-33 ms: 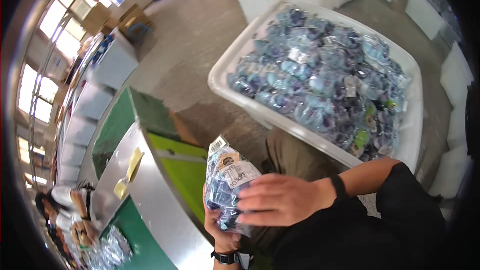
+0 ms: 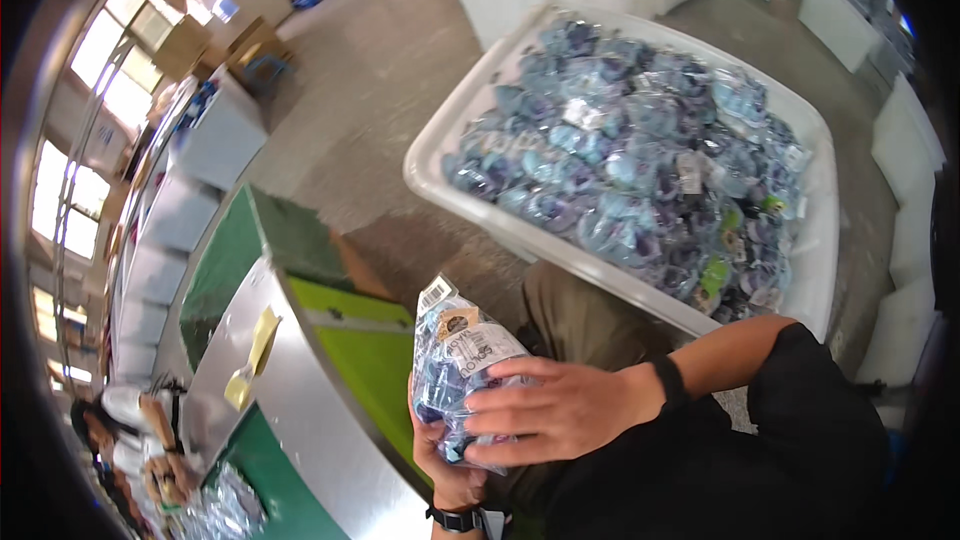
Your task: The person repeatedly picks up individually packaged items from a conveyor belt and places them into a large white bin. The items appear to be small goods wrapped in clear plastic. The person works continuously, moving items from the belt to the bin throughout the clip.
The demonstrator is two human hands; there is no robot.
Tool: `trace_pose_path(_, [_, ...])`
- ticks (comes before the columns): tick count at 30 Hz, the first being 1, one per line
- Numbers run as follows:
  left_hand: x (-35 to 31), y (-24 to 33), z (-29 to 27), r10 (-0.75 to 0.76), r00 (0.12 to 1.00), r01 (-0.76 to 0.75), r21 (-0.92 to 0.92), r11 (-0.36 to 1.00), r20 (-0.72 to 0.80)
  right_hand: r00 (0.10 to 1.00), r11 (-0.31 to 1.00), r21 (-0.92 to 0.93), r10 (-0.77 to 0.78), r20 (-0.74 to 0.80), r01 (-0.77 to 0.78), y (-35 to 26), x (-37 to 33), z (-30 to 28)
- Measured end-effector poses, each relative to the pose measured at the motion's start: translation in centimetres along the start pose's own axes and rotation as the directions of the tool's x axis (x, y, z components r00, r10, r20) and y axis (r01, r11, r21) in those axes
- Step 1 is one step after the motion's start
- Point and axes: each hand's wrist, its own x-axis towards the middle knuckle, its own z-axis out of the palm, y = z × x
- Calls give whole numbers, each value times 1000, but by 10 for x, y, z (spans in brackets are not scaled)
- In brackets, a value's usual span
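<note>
In front of my body I hold a clear plastic bag (image 2: 440, 355) packed with blue and purple contents whose kind I cannot make out. White and brown labels show on its upper part. My left hand (image 2: 447, 462), with a dark watch at the wrist, grips the bag from its left and lower side; the bag hides part of the fingers. Across the bag's lower right side lies my right hand (image 2: 560, 410), back up, fingers stretched out and slightly apart, touching the plastic. A dark band circles that wrist.
A large white bin (image 2: 420, 165), heaped with similar bagged items (image 2: 620, 155), stands ahead to the right. To my left is a metal-topped table (image 2: 300, 380) with a green mat (image 2: 285, 480) and a yellow-handled brush (image 2: 255, 355). Another person (image 2: 135, 430) works at the far left.
My right hand has shifted slightly down, its fingers now more spread and resting on the bag. The whole view has moved a little; my left hand still grips the bag.
</note>
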Motion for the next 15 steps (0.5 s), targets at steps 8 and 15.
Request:
trace_pose_path(8, [5,-53,79,-86,990,89,-25,996,111,978,948,-306,143,152,-91,30,-38,-26])
trace_pose_path(15, [1,-39,76,-61,933,-29,242,970,355,876,736,-559,481,35,-382,65,-98,-174])
